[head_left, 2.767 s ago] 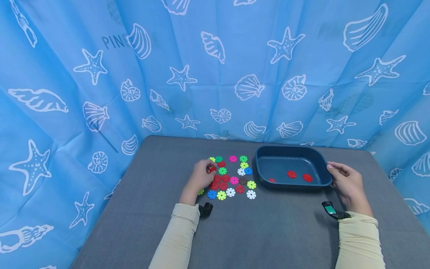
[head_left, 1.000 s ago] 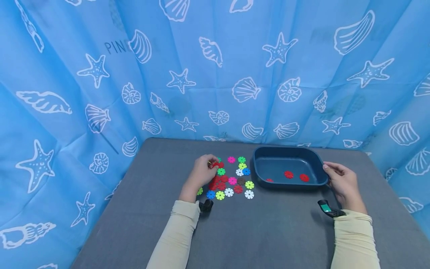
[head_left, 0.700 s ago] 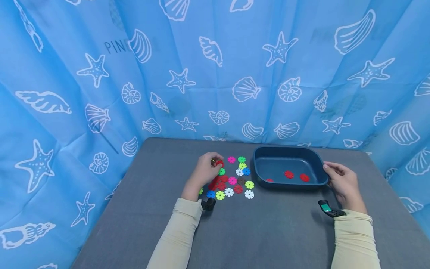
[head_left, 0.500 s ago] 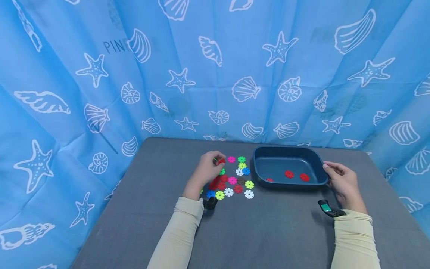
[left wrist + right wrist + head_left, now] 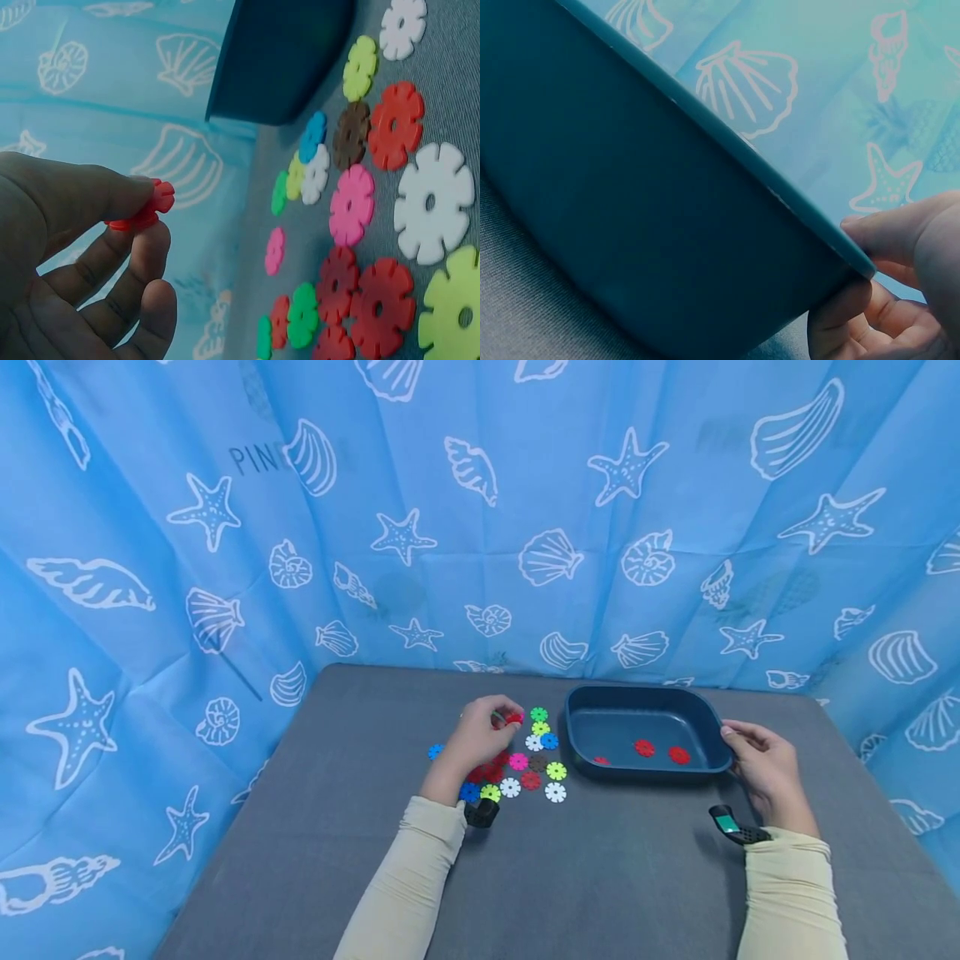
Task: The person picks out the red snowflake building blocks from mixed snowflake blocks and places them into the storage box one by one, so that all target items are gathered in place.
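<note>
My left hand [image 5: 480, 735] pinches red plastic notched disc pieces [image 5: 162, 196] between thumb and fingers, raised above the table. The thumb hides part of them; they look like more than one, overlapping. Below and to the right lie loose notched discs: a pink disc [image 5: 352, 205], a brown disc [image 5: 351, 135], a white disc [image 5: 433, 203] and several red discs, one red disc [image 5: 531, 781] lying apart. My right hand [image 5: 768, 768] grips the right end of a dark blue rectangular tub [image 5: 637, 773], thumb [image 5: 885, 229] over its rim and fingers beneath. Inside the tub lie red discs [image 5: 644, 748].
Yellow, green, blue and white discs, such as a green disc [image 5: 538, 714], are scattered between my left hand and the tub. A grey cloth covers the table [image 5: 600, 877]. A blue shell-print curtain [image 5: 480, 527] hangs right behind its back edge.
My left hand has picked up red disc pieces from the left of the scatter and shifted right and up with them. The right hand keeps its grip on the tub.
</note>
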Demonstrator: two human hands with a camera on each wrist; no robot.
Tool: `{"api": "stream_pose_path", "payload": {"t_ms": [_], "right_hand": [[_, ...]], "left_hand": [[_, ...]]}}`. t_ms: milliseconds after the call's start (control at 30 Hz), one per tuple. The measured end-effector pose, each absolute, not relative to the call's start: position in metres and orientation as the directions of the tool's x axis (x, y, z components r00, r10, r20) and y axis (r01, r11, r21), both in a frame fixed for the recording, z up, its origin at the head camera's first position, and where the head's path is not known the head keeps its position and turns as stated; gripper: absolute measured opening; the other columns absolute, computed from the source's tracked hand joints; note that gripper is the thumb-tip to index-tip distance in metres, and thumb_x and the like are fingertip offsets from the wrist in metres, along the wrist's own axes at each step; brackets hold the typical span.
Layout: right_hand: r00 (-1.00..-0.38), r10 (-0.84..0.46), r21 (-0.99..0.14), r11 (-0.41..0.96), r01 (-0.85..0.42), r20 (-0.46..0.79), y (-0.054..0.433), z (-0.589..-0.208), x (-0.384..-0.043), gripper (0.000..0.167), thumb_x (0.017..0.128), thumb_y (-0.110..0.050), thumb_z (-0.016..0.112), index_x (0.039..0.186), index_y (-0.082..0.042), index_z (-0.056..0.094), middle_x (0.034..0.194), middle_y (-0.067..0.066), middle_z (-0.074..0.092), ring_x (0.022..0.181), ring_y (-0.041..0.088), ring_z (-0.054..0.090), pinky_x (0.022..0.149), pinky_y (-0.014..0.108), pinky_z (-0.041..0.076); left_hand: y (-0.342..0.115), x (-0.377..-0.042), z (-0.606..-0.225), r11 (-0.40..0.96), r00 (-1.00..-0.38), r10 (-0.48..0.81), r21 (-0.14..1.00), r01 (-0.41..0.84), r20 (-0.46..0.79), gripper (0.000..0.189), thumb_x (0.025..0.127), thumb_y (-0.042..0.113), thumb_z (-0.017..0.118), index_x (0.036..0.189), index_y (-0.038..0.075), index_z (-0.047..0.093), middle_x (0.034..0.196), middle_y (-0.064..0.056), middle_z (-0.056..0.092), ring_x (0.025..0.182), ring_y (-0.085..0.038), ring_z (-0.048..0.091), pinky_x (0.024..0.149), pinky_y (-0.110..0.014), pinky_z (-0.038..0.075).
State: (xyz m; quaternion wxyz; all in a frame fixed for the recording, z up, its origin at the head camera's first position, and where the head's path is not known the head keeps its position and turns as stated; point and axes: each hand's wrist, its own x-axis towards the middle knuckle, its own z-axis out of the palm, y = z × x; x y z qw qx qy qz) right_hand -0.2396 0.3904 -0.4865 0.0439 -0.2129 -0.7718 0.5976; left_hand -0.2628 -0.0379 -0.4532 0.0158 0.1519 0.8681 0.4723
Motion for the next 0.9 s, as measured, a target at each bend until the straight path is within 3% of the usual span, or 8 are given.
{"api": "stream_pose_path", "payload": {"t_ms": [400, 767, 900], "right_hand": [[-0.906, 0.377, -0.942, 0.187, 0.279, -0.193, 0.392, -0.488, -0.24, 0.045, 0.107, -0.039, 0.062, 0.143, -0.012, 0.062, 0.105, -0.016, 0.061, 0.09, 0.001, 0.064, 0.068, 0.017, 0.058], [-0.911, 0.363, -0.961, 0.115, 0.25, -0.193, 0.391, -0.486, -0.238, 0.036, 0.106, -0.034, 0.066, 0.136, -0.014, 0.065, 0.103, -0.016, 0.063, 0.087, 0.0, 0.065, 0.066, 0.017, 0.057], [-0.915, 0.355, -0.968, 0.084, 0.235, -0.191, 0.392, -0.487, -0.237, 0.032, 0.105, -0.033, 0.067, 0.132, -0.015, 0.067, 0.102, -0.016, 0.065, 0.086, 0.0, 0.066, 0.066, 0.017, 0.057]], "left_hand": [[-0.02, -0.261, -0.452, 0.414, -0.928, 0.357, 0.873, 0.258, 0.106, 0.02, 0.103, 0.01, 0.069, 0.122, 0.01, 0.074, 0.114, -0.004, 0.07, 0.089, -0.018, 0.062, 0.074, -0.028, 0.056], [-0.003, -0.258, -0.458, 0.379, -0.934, 0.342, 0.894, 0.241, 0.106, 0.018, 0.101, 0.014, 0.074, 0.119, 0.016, 0.076, 0.114, 0.001, 0.074, 0.09, -0.016, 0.066, 0.075, -0.029, 0.058], [0.003, -0.258, -0.458, 0.38, -0.935, 0.341, 0.896, 0.228, 0.094, 0.023, 0.101, 0.016, 0.074, 0.124, 0.013, 0.075, 0.12, -0.006, 0.073, 0.087, -0.016, 0.064, 0.071, -0.028, 0.057]]}}
